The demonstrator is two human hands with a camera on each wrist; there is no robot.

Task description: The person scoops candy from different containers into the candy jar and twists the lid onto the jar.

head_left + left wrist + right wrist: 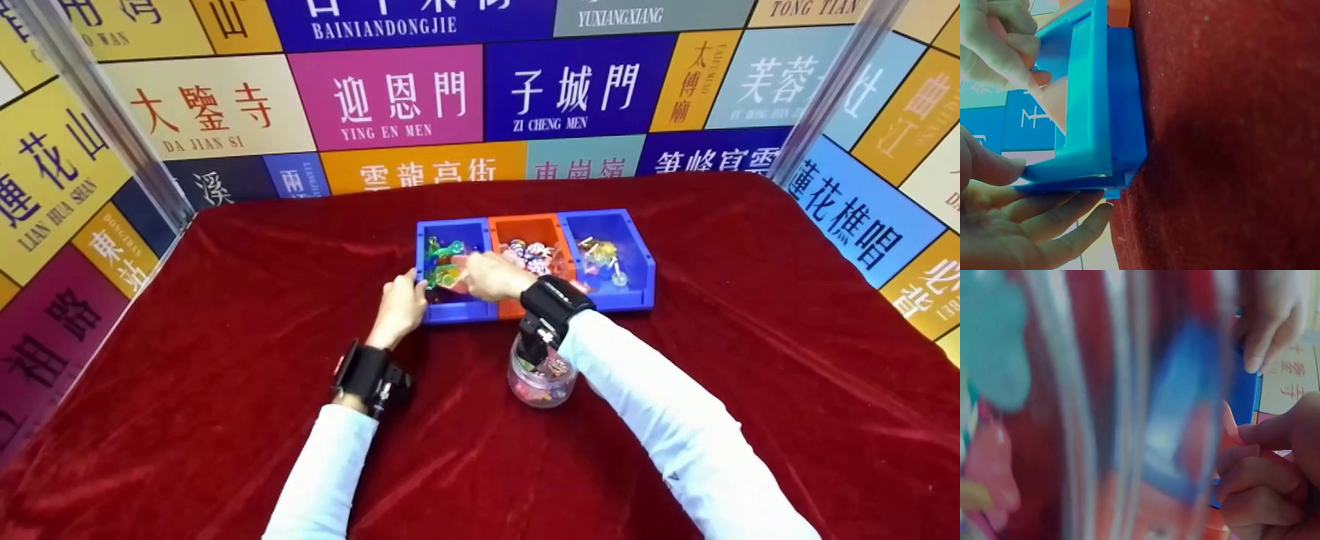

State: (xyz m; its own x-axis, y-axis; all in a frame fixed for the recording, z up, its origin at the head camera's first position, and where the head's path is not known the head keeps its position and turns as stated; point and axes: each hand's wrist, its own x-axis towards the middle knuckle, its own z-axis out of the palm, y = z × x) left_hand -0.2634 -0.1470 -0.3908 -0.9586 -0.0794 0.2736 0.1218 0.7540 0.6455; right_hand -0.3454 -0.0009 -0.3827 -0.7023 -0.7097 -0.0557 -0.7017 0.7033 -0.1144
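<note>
My left hand point(400, 309) grips the left wall of the left blue bin point(454, 310), thumb at the rim and fingers along the outside in the left wrist view. Over that bin, my right hand point(491, 276) holds a pink scoop-like tool point(1054, 107) with curled fingers; its pointed edge reaches down inside the bin. Green and yellow translucent pieces point(448, 250) lie in there, partly covered by the hand and tool. Below my right wrist stands a clear jar point(541, 397) with colourful small pieces in it; up close it blurs much of the right wrist view.
An orange bin point(525, 221) with striped pieces point(537, 256) adjoins the left one. Beside it, another blue bin point(639, 262) holds clear and yellowish pieces point(600, 253). A dark red cloth point(225, 360) covers the table, with lettered panels behind.
</note>
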